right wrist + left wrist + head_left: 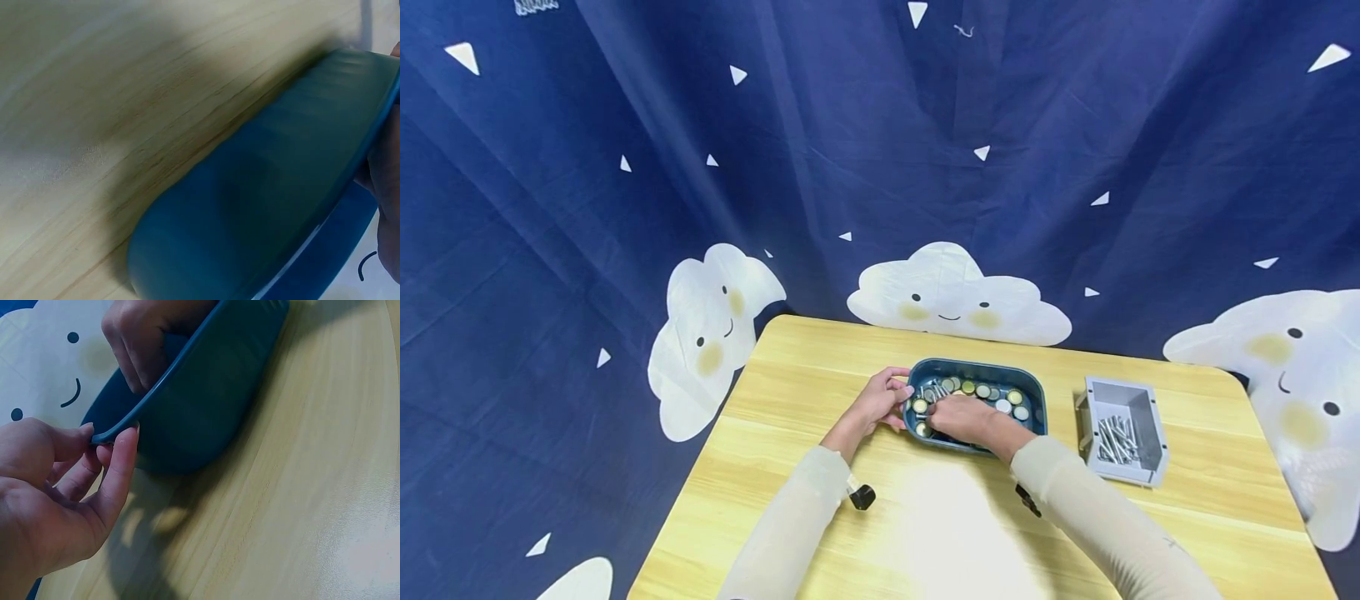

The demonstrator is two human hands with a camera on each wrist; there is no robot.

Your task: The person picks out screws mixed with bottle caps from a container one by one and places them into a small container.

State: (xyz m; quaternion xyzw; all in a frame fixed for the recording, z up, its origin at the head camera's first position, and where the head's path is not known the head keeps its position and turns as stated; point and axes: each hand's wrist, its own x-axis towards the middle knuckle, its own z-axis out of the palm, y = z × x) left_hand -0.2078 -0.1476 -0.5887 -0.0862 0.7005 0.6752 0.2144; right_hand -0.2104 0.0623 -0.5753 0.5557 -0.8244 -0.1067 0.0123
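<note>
My left hand (872,402) pinches the left end of the rim of a dark blue tub (200,419), thumb on the inner side and fingers outside, in the left wrist view. Down inside the tub is my right hand (962,417), towards its left half. Its fingertips are hidden in the head view and behind the tub wall in both wrist views, so whether it holds anything does not show. Around it lie several small round discs (982,391), yellowish, white and grey. Some silver screws (937,392) lie among them at the tub's left.
A grey open-fronted bin (1142,400) stands to the right of the tub, with several long silver screws (1118,440) in it. Both stand on a light wooden table (820,358). Behind the table hangs a dark blue curtain (880,167) with clouds on it.
</note>
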